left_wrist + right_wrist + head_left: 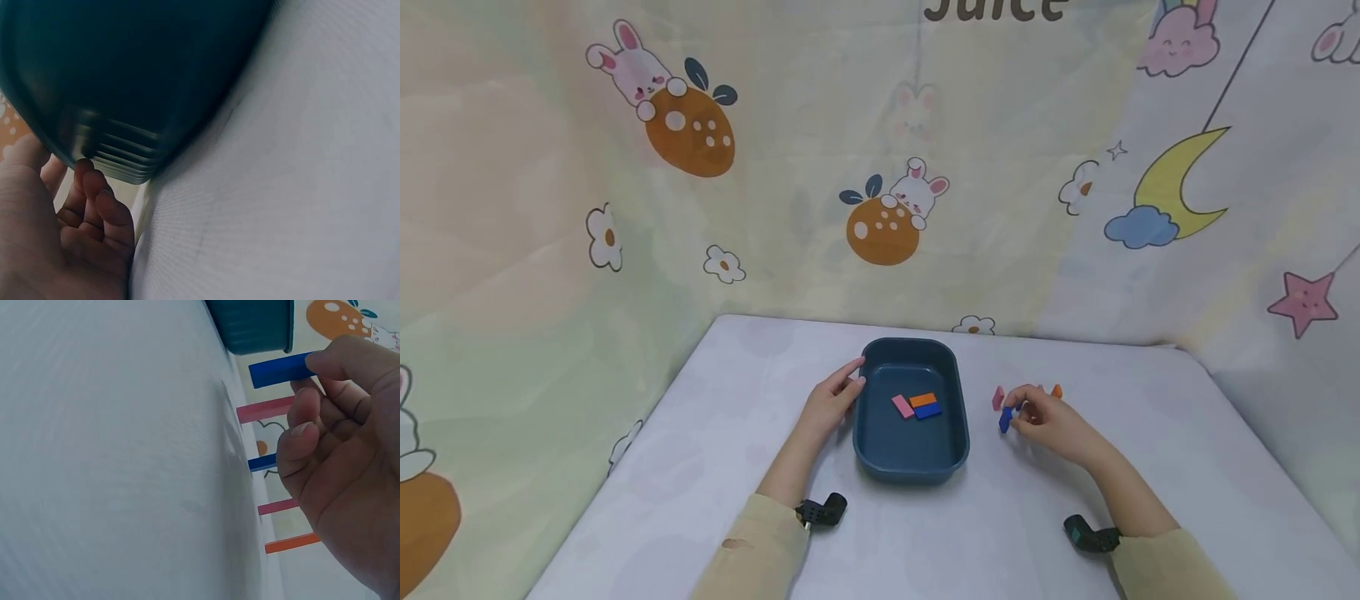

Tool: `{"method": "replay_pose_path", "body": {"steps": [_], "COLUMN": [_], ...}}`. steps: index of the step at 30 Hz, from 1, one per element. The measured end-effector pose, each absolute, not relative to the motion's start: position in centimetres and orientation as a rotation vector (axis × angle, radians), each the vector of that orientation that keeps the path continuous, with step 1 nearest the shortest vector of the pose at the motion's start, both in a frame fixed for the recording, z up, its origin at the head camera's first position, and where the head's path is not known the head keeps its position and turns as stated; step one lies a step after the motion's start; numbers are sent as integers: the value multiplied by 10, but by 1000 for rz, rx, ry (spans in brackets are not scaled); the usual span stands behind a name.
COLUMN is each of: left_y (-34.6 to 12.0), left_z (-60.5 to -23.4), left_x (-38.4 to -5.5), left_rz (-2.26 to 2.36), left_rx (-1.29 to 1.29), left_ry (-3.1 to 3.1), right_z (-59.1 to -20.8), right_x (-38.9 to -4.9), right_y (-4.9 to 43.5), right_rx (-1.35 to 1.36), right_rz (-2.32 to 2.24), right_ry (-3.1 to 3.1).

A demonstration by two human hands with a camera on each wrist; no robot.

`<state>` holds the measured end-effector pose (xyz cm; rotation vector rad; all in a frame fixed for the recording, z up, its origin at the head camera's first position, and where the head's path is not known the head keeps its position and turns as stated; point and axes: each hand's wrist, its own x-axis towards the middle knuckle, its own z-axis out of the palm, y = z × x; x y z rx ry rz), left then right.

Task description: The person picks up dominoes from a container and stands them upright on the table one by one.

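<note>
My left hand holds the left rim of a dark blue-green tray, with curled fingers against its outer wall. Inside the tray lie a pink block, an orange block and a blue block, all small, flat and rectangular. To the right of the tray, my right hand pinches another blue block between thumb and fingers, and it looks raised off the table in the right wrist view. Beyond this hand stand several upright blocks, among them a pink block and an orange block.
A standing blue block and a second standing pink block are partly hidden by the right hand. All this is on a white-covered table. A printed cloth backdrop rises behind and at both sides.
</note>
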<state>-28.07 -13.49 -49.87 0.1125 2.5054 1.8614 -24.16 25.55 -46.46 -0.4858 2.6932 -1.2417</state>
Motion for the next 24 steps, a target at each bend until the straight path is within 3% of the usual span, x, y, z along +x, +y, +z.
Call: {"method": "replay_pose_path", "body": {"steps": [24], "left_y": [-134], "left_z": [-501], "left_x": [-282], "left_rz": [1894], "left_rx": [96], "left_ry": [2470], "right_z": [-477], "right_x": [-246], "right_y": [257], "right_rx": [-410], "right_rz": [-1227], "right_ry": [2622]}}
